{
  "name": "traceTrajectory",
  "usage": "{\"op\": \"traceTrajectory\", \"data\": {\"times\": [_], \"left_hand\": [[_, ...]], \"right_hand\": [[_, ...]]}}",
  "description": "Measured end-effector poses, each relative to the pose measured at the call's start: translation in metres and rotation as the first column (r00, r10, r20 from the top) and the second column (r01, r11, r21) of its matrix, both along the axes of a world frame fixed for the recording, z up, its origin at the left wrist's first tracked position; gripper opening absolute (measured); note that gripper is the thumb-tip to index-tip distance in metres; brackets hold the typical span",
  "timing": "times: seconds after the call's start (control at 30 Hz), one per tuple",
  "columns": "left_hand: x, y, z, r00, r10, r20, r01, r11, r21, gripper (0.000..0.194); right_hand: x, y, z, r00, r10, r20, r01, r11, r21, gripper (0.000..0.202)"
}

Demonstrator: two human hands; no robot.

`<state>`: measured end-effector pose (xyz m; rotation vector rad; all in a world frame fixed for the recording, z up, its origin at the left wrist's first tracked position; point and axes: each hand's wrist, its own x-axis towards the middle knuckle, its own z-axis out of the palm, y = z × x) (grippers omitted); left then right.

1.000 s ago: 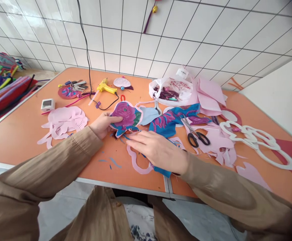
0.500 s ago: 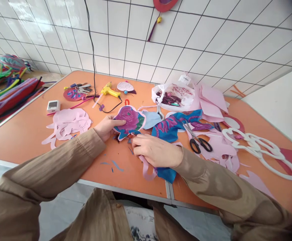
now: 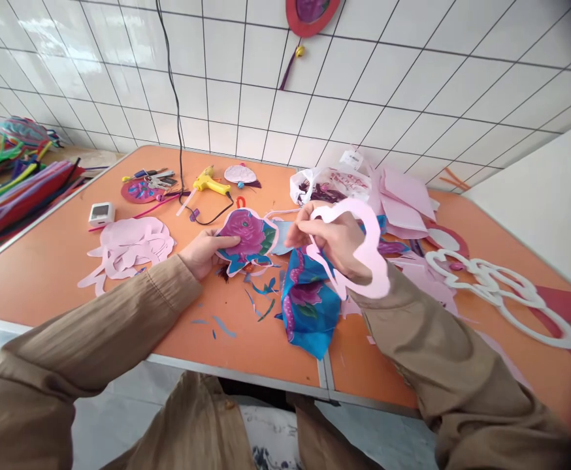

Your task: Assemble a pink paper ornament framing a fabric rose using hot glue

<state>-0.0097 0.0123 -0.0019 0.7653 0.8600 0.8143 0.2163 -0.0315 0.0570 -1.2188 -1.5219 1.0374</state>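
Raised since earlier in head view: pink outline (image 3: 372,225), pinched by your right hand (image 3: 337,238), seemingly to clear blue fabric (image 3: 309,310) nearer you. Your left hand (image 3: 203,254) pinches flower piece (image 3: 246,228), thumb on top, likely keeping it steady.

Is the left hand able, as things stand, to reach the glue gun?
Probably yes: the yellow glue gun lies beyond the left hand, with only its thin cord between, but that hand holds the rose-printed cutout.

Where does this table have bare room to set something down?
Bare orange tabletop shows left of the pink offcuts and near the front between the left sleeve and blue floral fabric. Crowded: the right, with pink sheets and white cutouts.
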Motion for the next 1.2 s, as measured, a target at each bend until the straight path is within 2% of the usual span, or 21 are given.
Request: {"op": "traceTrajectory", "data": {"times": [0.07, 0.2, 0.3, 0.43, 0.53, 0.67, 0.83, 0.93, 1.07, 1.2], "left_hand": [[0.003, 0.0, 0.001, 1.0, 0.001, 0.008, -0.001, 1.0, -0.004, 0.01], [0.012, -0.002, 0.004, 1.0, 0.007, 0.026, -0.007, 1.0, -0.016, 0.007], [0.02, -0.004, 0.004, 0.999, -0.005, 0.034, 0.006, 0.999, -0.036, 0.007], [0.024, -0.008, 0.002, 0.995, -0.047, 0.09, 0.053, 0.997, -0.062, 0.028], [0.023, -0.011, 0.0, 0.988, -0.06, 0.141, 0.066, 0.997, -0.039, 0.037], [0.023, -0.013, -0.004, 0.999, -0.026, 0.043, 0.027, 1.0, -0.01, 0.023], [0.022, -0.012, -0.008, 1.0, -0.002, 0.031, 0.002, 1.0, -0.003, 0.025], [0.021, -0.011, -0.009, 0.999, -0.002, 0.037, 0.003, 1.0, -0.009, 0.026], [0.019, -0.01, -0.009, 0.996, -0.028, 0.081, 0.03, 0.999, -0.015, 0.023], [0.018, -0.01, -0.006, 0.988, -0.096, 0.12, 0.099, 0.995, -0.02, 0.038]], "right_hand": [[0.001, 0.009, -0.003, 0.983, -0.09, 0.163, 0.097, 0.995, -0.035, 0.01], [-0.003, 0.026, -0.01, 0.921, -0.132, 0.366, 0.148, 0.989, -0.017, 0.017], [-0.007, 0.037, -0.015, 0.885, -0.162, 0.436, 0.178, 0.984, 0.003, 0.019], [-0.007, 0.047, -0.023, 0.877, -0.131, 0.463, 0.174, 0.983, -0.051, 0.018], [-0.003, 0.048, -0.026, 0.897, -0.056, 0.438, 0.119, 0.986, -0.118, 0.017], [0.005, 0.043, -0.024, 0.933, 0.069, 0.352, -0.011, 0.986, -0.164, 0.001], [0.013, 0.039, -0.018, 0.957, 0.099, 0.272, -0.063, 0.988, -0.138, 0.007], [0.013, 0.039, -0.016, 0.969, 0.075, 0.234, -0.05, 0.993, -0.108, 0.003], [0.007, 0.039, -0.015, 0.986, 0.011, 0.164, -0.003, 0.999, -0.051, 0.015], [0.001, 0.036, -0.015, 0.993, -0.117, 0.006, 0.117, 0.993, 0.028, 0.017]]}}
